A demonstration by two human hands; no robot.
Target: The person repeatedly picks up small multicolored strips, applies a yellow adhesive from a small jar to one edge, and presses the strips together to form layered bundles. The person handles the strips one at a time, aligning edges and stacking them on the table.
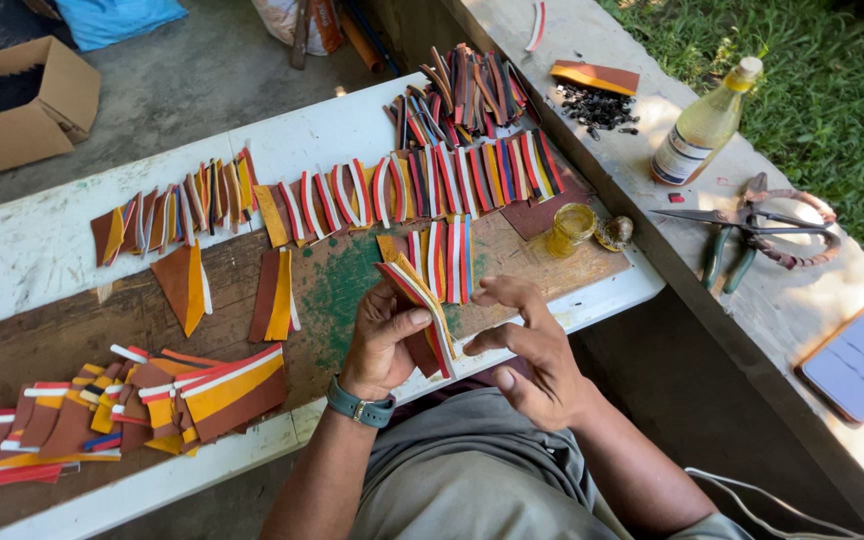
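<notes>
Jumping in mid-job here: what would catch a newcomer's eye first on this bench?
Probably the long row of striped strips, red, white, yellow and brown, fanned across the middle of the workbench. Next, the left hand gripping a striped piece at the near edge, the right hand open beside it. Scissors lie on the right ledge.

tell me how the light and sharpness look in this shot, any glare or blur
Head view: hard sunlight from the upper right bleaches the white bench and concrete ledge; the bottle glints; the left hand, gripping a striped piece, and the open right hand cast soft shadows; all is sharp, though the bench edges bow slightly toward the corners.
</notes>
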